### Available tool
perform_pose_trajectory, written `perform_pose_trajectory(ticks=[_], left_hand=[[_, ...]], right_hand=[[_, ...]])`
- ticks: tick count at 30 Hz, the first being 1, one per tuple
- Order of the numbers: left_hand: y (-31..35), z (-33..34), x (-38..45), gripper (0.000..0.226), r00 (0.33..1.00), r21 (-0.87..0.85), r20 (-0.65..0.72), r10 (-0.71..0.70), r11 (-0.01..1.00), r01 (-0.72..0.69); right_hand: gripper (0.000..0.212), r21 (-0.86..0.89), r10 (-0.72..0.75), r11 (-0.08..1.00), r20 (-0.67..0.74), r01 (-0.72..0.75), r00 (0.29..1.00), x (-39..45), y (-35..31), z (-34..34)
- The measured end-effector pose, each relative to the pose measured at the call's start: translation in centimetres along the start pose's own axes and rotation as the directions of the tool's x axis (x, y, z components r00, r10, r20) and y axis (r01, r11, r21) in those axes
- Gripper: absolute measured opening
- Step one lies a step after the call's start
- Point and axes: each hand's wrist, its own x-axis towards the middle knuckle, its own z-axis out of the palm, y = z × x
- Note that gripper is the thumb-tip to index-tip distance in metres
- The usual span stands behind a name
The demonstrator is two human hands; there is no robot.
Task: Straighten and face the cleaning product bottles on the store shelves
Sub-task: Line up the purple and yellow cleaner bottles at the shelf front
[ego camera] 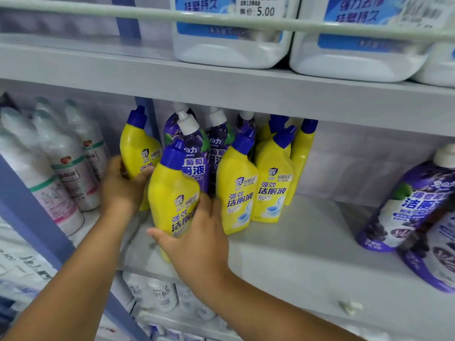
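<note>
Several yellow bottles with blue caps stand on the middle shelf (307, 254). My right hand (197, 239) grips the lower part of the front yellow bottle (172, 190), which leans to the left near the shelf's front edge. My left hand (123, 183) holds a second yellow bottle (138, 148) behind it, its label facing forward. Two more yellow bottles (238, 188) (273, 183) stand upright to the right with labels forward. Purple bottles with white caps (194, 153) stand behind them.
White bottles (66, 166) fill the bay to the left, past a blue upright (32, 210). Purple bottles (406, 207) stand at the right edge. Large white jugs (231, 43) sit on the upper shelf behind a rail. More white bottles fill the shelf below.
</note>
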Motion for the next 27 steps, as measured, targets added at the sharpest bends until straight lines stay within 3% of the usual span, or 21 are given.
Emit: perform_pose_trajectory(ticks=[4,7,9,12,13,17,19,20,22,24,27], left_hand=[[0.9,0.0,0.6,0.04,0.997,0.018,0.079,-0.017,1.0,0.016],[0.0,-1.0,1.5,0.022,0.983,0.124,0.183,-0.031,0.992,0.008],[-1.1,-2.2,1.2,0.039,0.989,0.122,0.149,-0.005,0.992,-0.013],[-0.6,-3.9,-3.3,0.037,0.976,-0.061,-0.216,-0.022,0.998,0.009],[0.2,-3.7,-5.6,0.033,0.961,-0.175,-0.272,-0.04,0.985,-0.008],[3.9,0.0,-15.6,0.029,0.999,-0.468,0.0,0.034,0.883,-0.031],[6.0,3.5,-19.7,0.008,0.983,-0.487,0.153,0.104,0.873,-0.016],[7.4,5.5,-21.0,0.009,0.956,-0.485,0.265,0.123,0.874,0.022],[9.6,9.3,-22.1,0.008,0.891,-0.472,0.428,0.151,0.878,0.078],[11.6,12.7,-22.7,0.013,0.82,-0.482,0.537,0.199,0.87,0.105],[14.6,17.9,-24.1,0.028,0.742,-0.452,0.613,0.272,0.891,0.048]], right_hand=[[0.109,-0.021,-0.008,1.0,-0.011,0.008,1.0,1.0,-1.2,1.7],[0.111,-0.021,0.006,1.0,-0.014,-0.006,1.0,1.5,-1.6,2.4],[0.112,0.015,0.033,0.999,0.035,-0.033,0.999,1.6,-1.4,2.4],[0.113,0.185,0.087,0.975,0.185,-0.121,0.979,0.9,-0.1,0.7],[0.109,0.251,0.092,0.955,0.249,-0.156,0.964,0.2,0.8,-0.4],[0.066,0.401,0.134,0.868,0.382,-0.295,0.914,-2.8,5.7,-6.9],[0.041,0.491,0.174,0.813,0.311,-0.314,0.934,-3.4,8.5,-11.3],[0.032,0.521,0.194,0.801,0.239,-0.294,0.952,-3.6,10.1,-13.7],[0.023,0.552,0.238,0.809,0.009,-0.204,0.971,-4.2,13.4,-18.7],[0.015,0.535,0.292,0.838,-0.276,-0.106,0.916,-5.2,16.6,-23.5],[0.012,0.396,0.331,0.913,-0.579,-0.097,0.745,-6.6,20.9,-29.6]])
